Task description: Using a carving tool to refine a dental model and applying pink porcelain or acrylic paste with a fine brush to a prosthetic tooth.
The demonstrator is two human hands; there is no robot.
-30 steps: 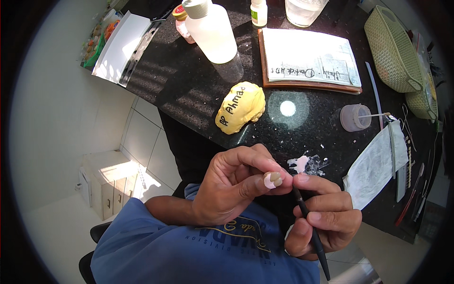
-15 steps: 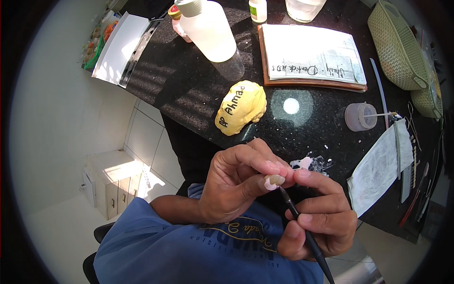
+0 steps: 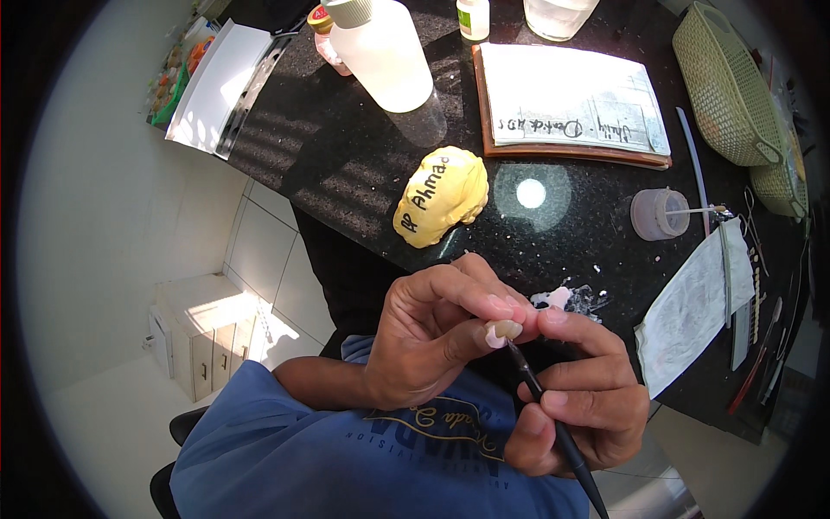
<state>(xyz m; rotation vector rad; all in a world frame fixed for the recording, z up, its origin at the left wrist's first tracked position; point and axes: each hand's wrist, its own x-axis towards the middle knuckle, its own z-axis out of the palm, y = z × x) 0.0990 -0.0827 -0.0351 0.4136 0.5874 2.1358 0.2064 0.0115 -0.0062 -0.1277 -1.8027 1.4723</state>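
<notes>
- The left hand [image 3: 428,342] is pinching a small cream tooth-shaped piece [image 3: 504,329] in its fingertip grip, above the near edge of the black speckled stone desk [image 3: 346,156].
- The right hand [image 3: 579,394], at four o'clock from the left, is grasping a thin black-handled brush [image 3: 553,424]; its tip is touching the piece.
- A yellow plaster dental cast [image 3: 441,197] is lying at twelve o'clock from the hands.
- A small translucent lidded jar [image 3: 657,214] is standing at two o'clock.

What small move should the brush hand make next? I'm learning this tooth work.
Probably a short, light stroke. The right hand holds the thin black brush with its tip at the small tooth piece, pinched in the left hand fingertips, so the surface is presented.
</notes>
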